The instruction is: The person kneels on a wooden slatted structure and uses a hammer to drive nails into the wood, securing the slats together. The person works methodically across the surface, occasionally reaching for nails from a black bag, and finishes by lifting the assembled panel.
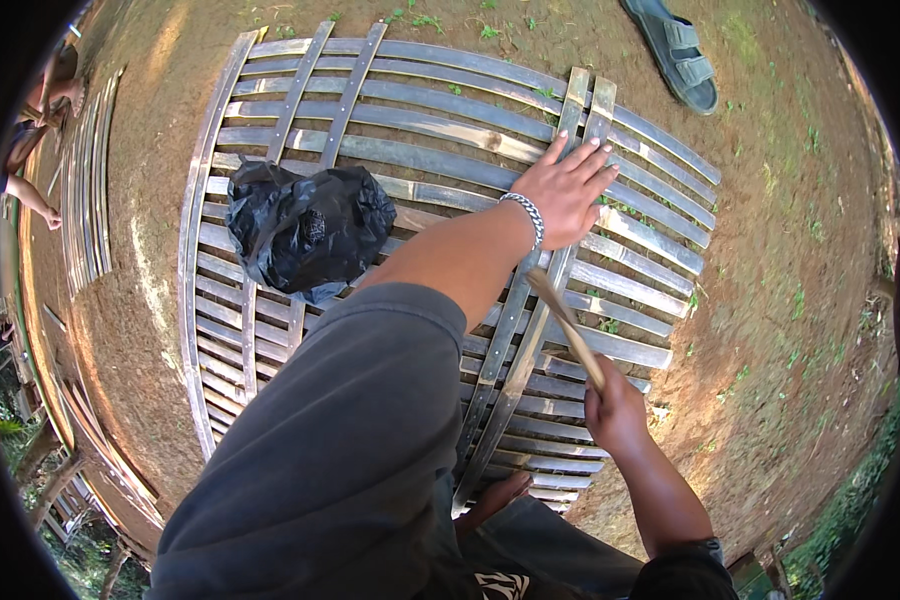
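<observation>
A large panel of split bamboo slats (440, 155) lies on the ground, with cross strips fixed over the slats. My left hand (560, 195), a chain bracelet at its wrist, presses palm down with fingers spread over the paired cross strips (515, 375) on the panel's right side. Closed around a pale wooden-handled tool (572, 330), my right hand (618, 408) is just below and right of the left one. The tool slants up toward the strips; what its far end is cannot be made out. A crumpled black plastic bag (310, 225) rests on the slats left of my left forearm.
A grey sandal (678, 55) lies on the bare soil beyond the panel. My bare foot (495, 497) is at the panel's near edge. At the far left, another person's hand (48, 213) shows beside a second slatted panel (90, 190).
</observation>
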`<state>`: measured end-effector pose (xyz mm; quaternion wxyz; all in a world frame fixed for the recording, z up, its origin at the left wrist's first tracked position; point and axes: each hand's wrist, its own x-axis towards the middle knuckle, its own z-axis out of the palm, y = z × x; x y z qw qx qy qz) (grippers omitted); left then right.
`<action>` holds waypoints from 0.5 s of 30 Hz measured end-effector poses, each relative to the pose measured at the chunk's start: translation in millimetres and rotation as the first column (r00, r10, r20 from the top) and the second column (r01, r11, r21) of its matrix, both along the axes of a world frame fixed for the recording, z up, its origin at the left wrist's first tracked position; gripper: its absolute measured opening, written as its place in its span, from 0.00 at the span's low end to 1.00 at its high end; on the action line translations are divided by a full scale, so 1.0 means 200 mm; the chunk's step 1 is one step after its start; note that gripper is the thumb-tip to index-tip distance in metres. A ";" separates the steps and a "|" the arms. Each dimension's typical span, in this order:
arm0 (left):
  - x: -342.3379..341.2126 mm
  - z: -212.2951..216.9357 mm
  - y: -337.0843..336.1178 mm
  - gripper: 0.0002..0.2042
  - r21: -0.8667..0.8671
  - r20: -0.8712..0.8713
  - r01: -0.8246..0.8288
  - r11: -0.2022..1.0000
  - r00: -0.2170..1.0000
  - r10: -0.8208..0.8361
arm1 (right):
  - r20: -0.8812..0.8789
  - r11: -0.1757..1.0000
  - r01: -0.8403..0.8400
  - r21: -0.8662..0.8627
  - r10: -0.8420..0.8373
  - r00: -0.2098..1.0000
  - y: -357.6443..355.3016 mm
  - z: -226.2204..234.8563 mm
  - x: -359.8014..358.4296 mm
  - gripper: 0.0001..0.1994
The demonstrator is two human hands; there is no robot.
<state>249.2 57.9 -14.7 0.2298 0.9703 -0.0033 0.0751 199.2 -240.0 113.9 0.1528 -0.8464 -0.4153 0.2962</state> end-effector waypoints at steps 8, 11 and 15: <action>-0.02 0.00 0.02 0.30 0.010 0.012 -0.005 1.000 1.000 0.005 | 0.093 0.927 -0.007 0.375 -0.030 0.995 0.04 0.03 -0.02 0.22; -0.02 -0.01 0.00 0.30 0.016 0.006 -0.004 1.000 1.000 0.004 | 0.055 0.997 -0.055 -0.048 0.058 0.997 -0.01 -0.08 -0.02 0.22; -0.04 -0.01 0.00 0.30 0.000 0.002 -0.004 1.000 1.000 0.004 | 0.085 0.957 0.095 0.273 -0.123 0.989 0.00 -0.08 -0.06 0.24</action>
